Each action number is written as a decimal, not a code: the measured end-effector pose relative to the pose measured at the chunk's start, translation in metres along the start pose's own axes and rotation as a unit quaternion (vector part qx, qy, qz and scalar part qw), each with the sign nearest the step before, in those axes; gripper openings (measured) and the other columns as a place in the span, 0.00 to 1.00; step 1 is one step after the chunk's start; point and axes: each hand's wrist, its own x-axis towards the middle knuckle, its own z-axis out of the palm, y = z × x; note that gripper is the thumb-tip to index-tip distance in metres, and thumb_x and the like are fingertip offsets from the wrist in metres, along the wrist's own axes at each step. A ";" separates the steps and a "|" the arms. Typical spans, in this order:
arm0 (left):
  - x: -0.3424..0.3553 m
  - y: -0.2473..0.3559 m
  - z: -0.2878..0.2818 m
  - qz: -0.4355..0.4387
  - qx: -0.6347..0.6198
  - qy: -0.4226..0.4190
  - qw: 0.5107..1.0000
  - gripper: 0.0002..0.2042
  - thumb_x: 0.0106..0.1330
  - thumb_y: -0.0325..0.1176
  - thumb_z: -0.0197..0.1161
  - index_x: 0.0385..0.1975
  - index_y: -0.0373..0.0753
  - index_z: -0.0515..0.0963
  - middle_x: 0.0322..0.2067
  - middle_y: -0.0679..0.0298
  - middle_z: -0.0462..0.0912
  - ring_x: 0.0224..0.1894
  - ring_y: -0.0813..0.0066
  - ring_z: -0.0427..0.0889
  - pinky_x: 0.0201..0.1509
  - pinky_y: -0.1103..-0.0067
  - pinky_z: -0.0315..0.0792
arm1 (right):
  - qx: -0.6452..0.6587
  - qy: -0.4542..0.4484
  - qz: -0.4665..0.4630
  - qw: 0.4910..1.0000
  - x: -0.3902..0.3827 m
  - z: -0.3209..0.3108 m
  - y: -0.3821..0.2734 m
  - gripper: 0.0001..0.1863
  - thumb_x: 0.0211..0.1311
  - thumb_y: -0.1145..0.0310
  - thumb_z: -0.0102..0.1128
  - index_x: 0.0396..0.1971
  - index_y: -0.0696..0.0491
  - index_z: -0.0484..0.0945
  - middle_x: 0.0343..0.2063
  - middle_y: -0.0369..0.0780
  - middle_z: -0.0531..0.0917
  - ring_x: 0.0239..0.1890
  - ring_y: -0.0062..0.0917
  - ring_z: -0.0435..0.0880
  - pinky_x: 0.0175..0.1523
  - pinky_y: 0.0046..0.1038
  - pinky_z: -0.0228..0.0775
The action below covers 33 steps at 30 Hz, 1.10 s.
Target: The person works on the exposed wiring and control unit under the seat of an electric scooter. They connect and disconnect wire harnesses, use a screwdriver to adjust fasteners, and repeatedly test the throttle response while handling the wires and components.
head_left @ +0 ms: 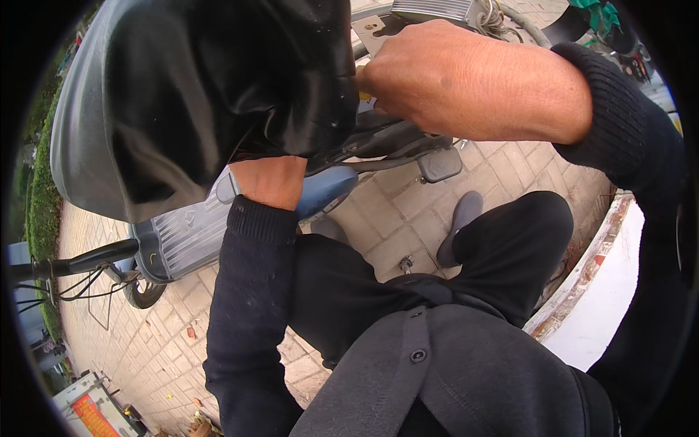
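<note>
A large black glossy seat or cover (204, 87) fills the upper left. My left hand (268, 182) reaches under it, fingers hidden, only wrist and back showing. My right hand (404, 76) is closed beside the seat at a pale metal bracket (368, 33), its fingers curled round something largely hidden, with a bit of yellow showing. Above it sit a finned metal box (429, 10) and coiled wires (495, 25). Below are blue bodywork (328, 191) and a grey ribbed footboard (182, 247) of a two-wheeler.
My legs straddle light paving (386, 211), where a small metal object (406, 266) lies between my feet. A dark pedal or footrest (440, 166) juts out ahead. Handlebar and cables (73, 266) are at left, a hedge (40, 204) beyond, a white edged slab (582, 291) at right.
</note>
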 end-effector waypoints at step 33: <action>0.019 -0.004 0.019 -0.149 -0.320 -0.026 0.935 0.11 0.73 0.32 0.65 0.45 0.29 0.79 0.34 0.62 0.85 0.37 0.80 0.81 0.44 0.80 0.74 | 0.504 0.177 0.277 0.799 0.057 -0.024 0.032 0.18 0.65 0.59 0.67 0.33 0.63 0.85 0.27 0.49 0.85 0.32 0.38 0.84 0.41 0.39 0.74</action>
